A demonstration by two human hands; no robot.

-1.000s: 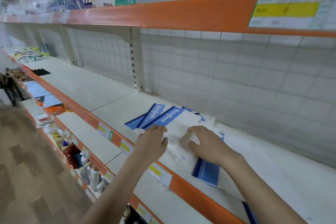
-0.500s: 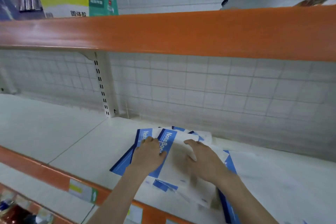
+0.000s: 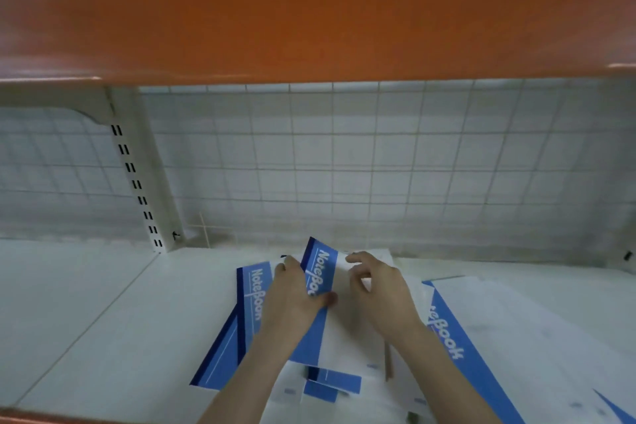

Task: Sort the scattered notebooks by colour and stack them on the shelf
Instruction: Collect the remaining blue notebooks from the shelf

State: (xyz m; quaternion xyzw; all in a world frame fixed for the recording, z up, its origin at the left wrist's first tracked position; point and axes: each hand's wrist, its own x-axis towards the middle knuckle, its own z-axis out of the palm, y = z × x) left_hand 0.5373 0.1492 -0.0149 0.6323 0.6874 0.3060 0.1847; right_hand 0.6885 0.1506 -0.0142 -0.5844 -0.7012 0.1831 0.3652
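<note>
Bright even light, soft blur, wide-angle bowing

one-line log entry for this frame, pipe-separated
phase: gathering | left hand: grips top blue-and-white notebook | right hand: curled over same notebook, contact unclear | other notebooks: loose on shelf | stacked: not yet

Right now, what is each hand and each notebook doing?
Left hand: grips the top notebook's blue edge, thumb over the cover.
Right hand: rests on the same notebook, fingers curled; grip unclear.
Top notebook: far end lifted off the pile, tilted.
Left notebook: lying flat, partly under the others.
Right notebook: flat on the shelf, beside the pile.
</note>
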